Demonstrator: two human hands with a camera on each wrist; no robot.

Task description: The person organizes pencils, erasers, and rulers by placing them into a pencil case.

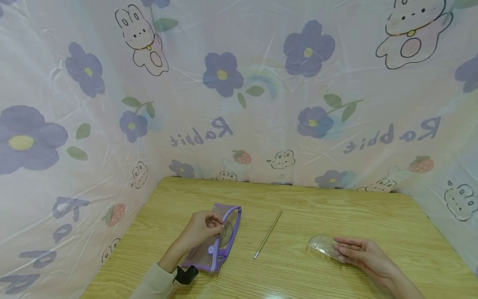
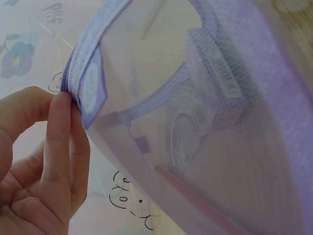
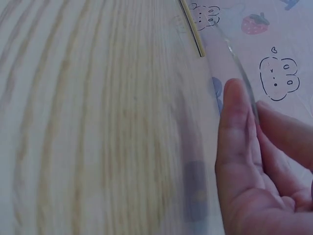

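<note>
My left hand (image 1: 199,227) pinches the zippered edge of a mesh pencil case (image 1: 201,254) with purple trim, whose mouth gapes toward the right. Through the mesh in the left wrist view I see a clear, curved ruler-like piece (image 2: 188,129), a purple box with a barcode label (image 2: 220,78) and a pinkish-red stick (image 2: 193,196). Over the table's right side, my right hand (image 1: 367,257) holds a clear protractor (image 1: 322,243) between thumb and fingers. In the right wrist view the protractor (image 3: 238,62) appears edge-on, raised off the wood.
A thin gold pencil (image 1: 269,233) lies slanted on the wooden table (image 1: 298,207) between the two hands. Cloth curtains (image 1: 261,104) printed with flowers and rabbits stand along the back and sides. A black strap piece (image 1: 186,275) sits at the left wrist.
</note>
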